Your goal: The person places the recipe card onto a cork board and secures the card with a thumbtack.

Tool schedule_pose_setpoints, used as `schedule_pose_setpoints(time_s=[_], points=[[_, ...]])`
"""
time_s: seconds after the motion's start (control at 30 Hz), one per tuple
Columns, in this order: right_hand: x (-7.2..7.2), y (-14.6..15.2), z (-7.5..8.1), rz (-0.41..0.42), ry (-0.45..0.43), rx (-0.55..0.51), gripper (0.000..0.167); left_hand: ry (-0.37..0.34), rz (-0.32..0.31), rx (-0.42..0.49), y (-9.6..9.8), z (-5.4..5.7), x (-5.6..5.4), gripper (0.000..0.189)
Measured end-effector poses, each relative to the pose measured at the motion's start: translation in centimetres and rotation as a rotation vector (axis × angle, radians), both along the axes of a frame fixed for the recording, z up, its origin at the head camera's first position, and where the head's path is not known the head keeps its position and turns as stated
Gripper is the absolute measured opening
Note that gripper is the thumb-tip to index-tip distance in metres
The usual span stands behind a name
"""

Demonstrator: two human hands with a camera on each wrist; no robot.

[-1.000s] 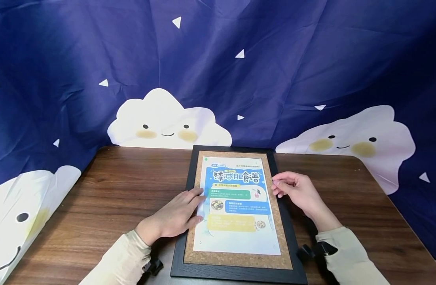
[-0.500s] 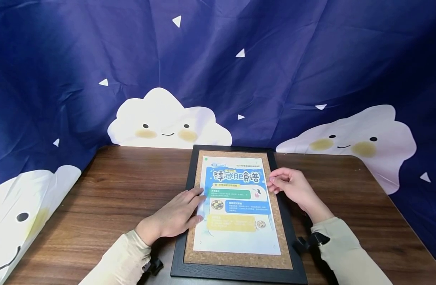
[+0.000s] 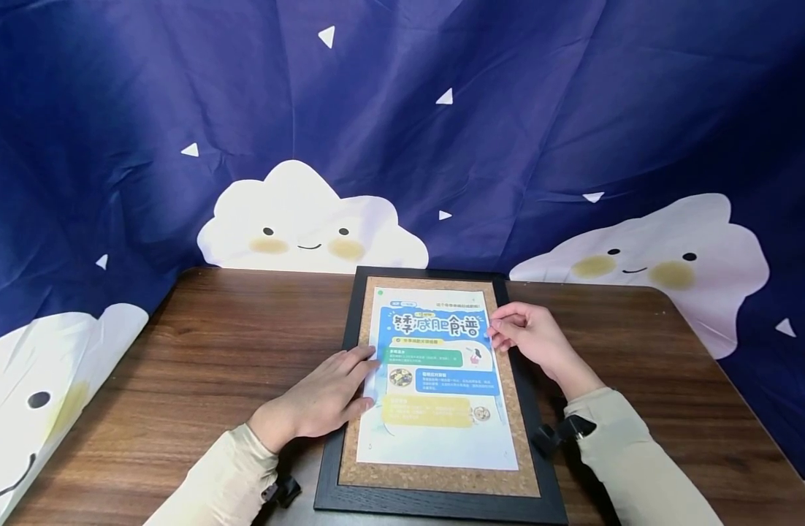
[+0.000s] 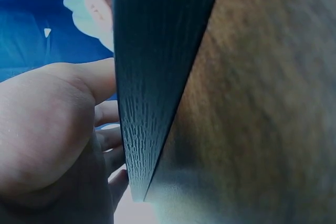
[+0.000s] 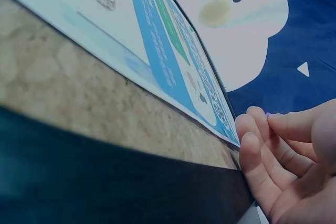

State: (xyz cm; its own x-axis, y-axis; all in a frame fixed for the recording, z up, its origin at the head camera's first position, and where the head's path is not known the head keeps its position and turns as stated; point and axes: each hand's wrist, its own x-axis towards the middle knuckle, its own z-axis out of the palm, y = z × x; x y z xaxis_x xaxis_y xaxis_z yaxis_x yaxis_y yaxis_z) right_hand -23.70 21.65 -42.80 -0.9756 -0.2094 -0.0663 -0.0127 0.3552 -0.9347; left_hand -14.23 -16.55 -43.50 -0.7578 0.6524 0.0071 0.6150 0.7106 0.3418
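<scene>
A printed poster (image 3: 435, 446) in blue, green and yellow lies on a cork board (image 3: 455, 478) with a black frame (image 3: 442, 504). My left hand (image 3: 320, 402) rests across the frame's left side, fingertips on the poster's left edge. In the left wrist view its fingers (image 4: 105, 114) pass behind the frame. My right hand (image 3: 527, 336) is at the poster's upper right edge, thumb and index finger pinching a tiny purple pushpin (image 5: 268, 114). Fingertips cover most of the pin. A green pushpin (image 3: 380, 293) sits in the poster's top left corner.
The board lies on a brown wooden table (image 3: 245, 321), close to its front edge. Behind the table hangs a dark blue curtain (image 3: 402, 95) with white clouds and triangles. Each wrist carries a black camera mount.
My right hand has moved left and slightly away from me, from over the frame's right side to the poster's right edge, still pinching. The left hand and the poster have stayed put.
</scene>
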Motion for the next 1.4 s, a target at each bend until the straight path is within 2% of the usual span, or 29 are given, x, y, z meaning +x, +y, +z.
schedule_pose_setpoints(time_s=[0.37, 0.6, 1.1, 1.4], points=[[-0.9, -0.4, 0.0, -0.040, -0.038, -0.001, 0.025, 0.004, 0.005, -0.008, 0.0, 0.1, 0.0, 0.058], [-1.4, -1.0, 0.3, -0.051, -0.054, -0.038, 0.026, 0.004, 0.002, -0.004, 0.0, 0.1, 0.1, 0.057], [-3.3, -1.5, -0.3, -0.046, -0.093, -0.107, 0.029, -0.006, 0.003, -0.006, 0.0, 0.1, 0.0, 0.057], [-4.5, -1.9, -0.6, -0.066, -0.110, -0.107, 0.030, 0.000, 0.001, -0.005, 0.0, 0.1, 0.0, 0.057]])
